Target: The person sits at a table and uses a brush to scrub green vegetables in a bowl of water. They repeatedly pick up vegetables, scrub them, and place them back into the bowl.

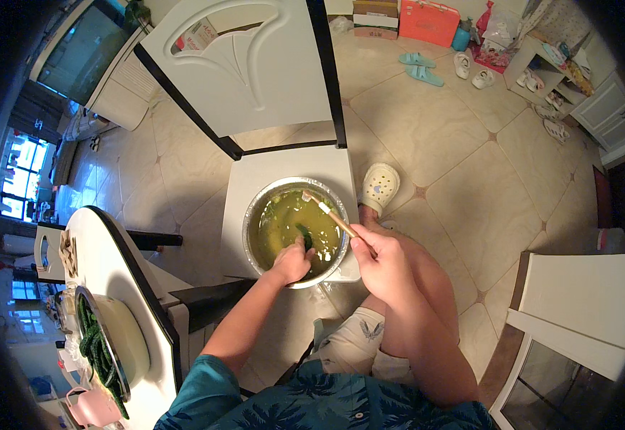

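Note:
A round metal basin (pixel 252 252) of cloudy yellow-green water stands on a white chair seat (pixel 237 215) in front of me. My left hand (pixel 293 262) reaches into the basin, its fingertips on a dark green cucumber (pixel 305 234) that is partly under the water; how far the fingers close around it is hidden. My right hand (pixel 374 255) grips the wooden handle of a small brush (pixel 339 220) above the basin's right rim. The brush's bristled head is over the water near the far rim. Small green bits float on the water.
At left, a white table (pixel 156 344) with a dark edge holds a large bowl (pixel 129 333) of dark green cucumbers (pixel 94 344) and a pink pitcher (pixel 94 408). The chair's backrest (pixel 258 70) rises beyond the basin. Blue slippers (pixel 422 67) and shoes lie on the tiled floor.

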### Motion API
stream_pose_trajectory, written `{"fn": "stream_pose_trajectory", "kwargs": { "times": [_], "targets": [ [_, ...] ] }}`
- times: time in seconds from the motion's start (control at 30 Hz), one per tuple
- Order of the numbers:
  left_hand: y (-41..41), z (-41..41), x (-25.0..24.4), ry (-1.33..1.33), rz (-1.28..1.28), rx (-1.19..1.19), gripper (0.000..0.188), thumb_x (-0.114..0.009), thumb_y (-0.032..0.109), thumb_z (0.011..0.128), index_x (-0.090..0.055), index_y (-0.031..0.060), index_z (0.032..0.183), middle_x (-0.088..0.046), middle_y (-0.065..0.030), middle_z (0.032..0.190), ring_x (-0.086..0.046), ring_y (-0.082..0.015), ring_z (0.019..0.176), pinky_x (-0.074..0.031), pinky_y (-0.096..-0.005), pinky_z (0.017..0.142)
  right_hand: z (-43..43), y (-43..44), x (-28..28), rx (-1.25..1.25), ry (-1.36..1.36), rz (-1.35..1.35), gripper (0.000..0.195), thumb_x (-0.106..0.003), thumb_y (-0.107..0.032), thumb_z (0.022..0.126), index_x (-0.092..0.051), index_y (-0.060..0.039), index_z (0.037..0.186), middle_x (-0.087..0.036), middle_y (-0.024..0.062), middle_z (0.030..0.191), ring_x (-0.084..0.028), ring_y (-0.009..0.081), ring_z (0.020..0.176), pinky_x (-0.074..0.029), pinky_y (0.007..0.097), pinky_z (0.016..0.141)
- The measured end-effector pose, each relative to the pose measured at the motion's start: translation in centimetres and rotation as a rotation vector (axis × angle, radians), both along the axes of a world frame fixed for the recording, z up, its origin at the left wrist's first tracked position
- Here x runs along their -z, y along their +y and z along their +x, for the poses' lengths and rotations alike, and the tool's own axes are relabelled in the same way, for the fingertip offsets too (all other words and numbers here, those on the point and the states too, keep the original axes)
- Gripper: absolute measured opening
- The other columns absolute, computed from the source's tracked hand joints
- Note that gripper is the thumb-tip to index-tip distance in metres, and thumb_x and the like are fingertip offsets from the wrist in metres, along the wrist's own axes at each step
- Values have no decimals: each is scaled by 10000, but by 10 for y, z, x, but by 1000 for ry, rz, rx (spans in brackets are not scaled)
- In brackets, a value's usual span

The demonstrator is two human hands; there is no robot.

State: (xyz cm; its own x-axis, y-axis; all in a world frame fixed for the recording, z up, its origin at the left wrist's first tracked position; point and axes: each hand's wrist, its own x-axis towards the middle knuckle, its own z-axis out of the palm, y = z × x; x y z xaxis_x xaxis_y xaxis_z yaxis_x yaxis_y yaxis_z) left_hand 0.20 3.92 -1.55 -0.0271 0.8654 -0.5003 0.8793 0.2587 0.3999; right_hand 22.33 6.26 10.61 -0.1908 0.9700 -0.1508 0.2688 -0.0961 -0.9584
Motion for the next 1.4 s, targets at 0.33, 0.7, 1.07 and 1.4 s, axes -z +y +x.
{"fn": "stream_pose_trajectory", "kwargs": {
  "times": [0.33,0.7,1.07,1.4],
  "targets": [
    [12,8,-14,68,-24,-198,558,-443,471,952,-703,-12,851,-646,-297,838,-631,-448,883,-473,-500,862,0,8,-1,-27,39,-36,281,-579,-121,911,-622,38,1139,-644,245,757,-653,238,632,-496,333,598],
    [10,-2,10,-666,-221,-516,258,-406,230,1016,-495,-2,945,-641,-105,781,-517,-135,499,-414,-294,472,-1,12,2,-61,74,-48,266,-541,-93,964,-595,41,1187,-520,-33,701,-419,35,619,-382,203,548],
    [13,-2,-5,-437,-193,-627,559,-466,442,979,-614,-28,716,-557,-103,614,-531,-180,507,-453,-324,533,-2,11,1,-61,41,-18,262,-539,-93,959,-601,24,1185,-508,1,674,-426,53,609,-396,226,550],
    [7,-6,-8,-1102,-338,-756,288,-375,228,1027,-522,25,886,-537,-60,734,-453,-139,524,-453,-301,488,-1,10,-1,-62,13,-39,255,-542,-93,953,-610,5,1179,-477,8,642,-418,60,586,-384,236,533]
  ]
}}
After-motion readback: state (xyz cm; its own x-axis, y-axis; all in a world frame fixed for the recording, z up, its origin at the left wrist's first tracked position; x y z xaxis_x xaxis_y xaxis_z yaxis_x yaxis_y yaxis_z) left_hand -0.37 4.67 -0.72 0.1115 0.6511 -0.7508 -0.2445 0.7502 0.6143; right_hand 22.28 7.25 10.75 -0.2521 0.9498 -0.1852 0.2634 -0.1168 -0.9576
